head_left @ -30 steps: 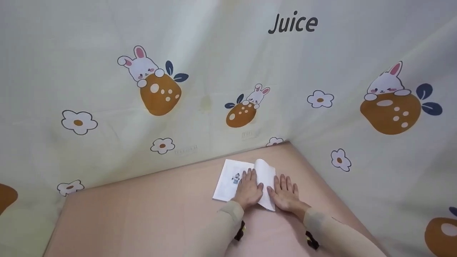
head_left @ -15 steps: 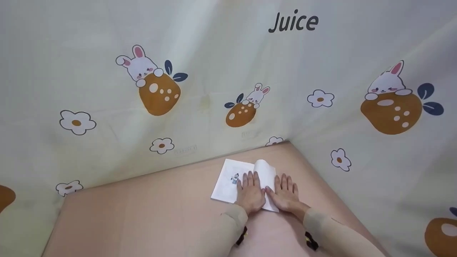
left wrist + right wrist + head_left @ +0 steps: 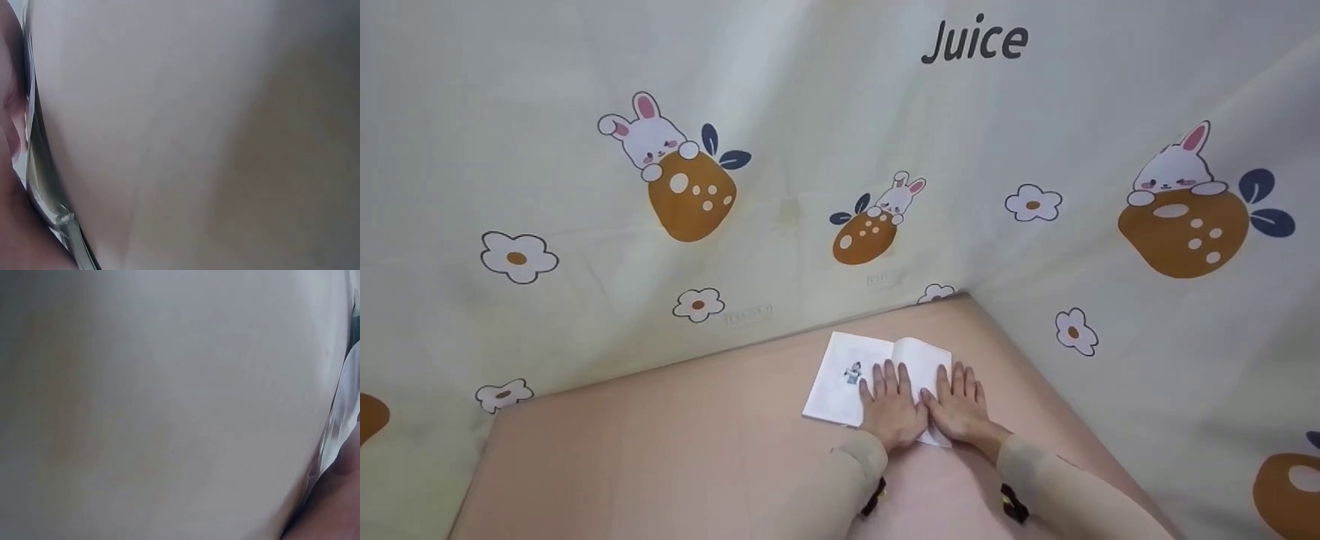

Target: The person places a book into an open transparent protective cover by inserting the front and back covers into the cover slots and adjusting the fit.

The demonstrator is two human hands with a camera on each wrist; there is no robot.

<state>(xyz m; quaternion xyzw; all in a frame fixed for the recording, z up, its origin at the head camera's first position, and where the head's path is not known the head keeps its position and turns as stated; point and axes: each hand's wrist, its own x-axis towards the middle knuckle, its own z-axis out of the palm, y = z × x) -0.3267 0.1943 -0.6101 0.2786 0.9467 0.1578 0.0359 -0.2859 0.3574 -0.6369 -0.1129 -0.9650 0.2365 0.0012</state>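
A small white booklet point(image 3: 832, 390) lies spread open on the pinkish table, a little cartoon figure printed on its left page. My left hand point(image 3: 894, 409) lies with straight fingers across the inner part of the booklet, near the fold. On the right page rests my right hand point(image 3: 960, 405), also with fingers extended. The two thumbs meet near the middle of the right page. Both wrist views are mostly filled by the pale, blurred table surface, with part of the left hand point(image 3: 8, 112) and of the right hand point(image 3: 332, 500) at the edges.
The pinkish tabletop point(image 3: 660, 450) stretches out to the left of the booklet. Behind it and along the right side hangs a pale curtain point(image 3: 780, 112) printed with bunnies, orange fruit, flowers and the word "Juice". Its folds meet at the table's far corner.
My left hand has slid rightward from the left page toward my right hand until the thumbs meet. The right page, raised and curled before, now lies flatter and wider under my right hand.
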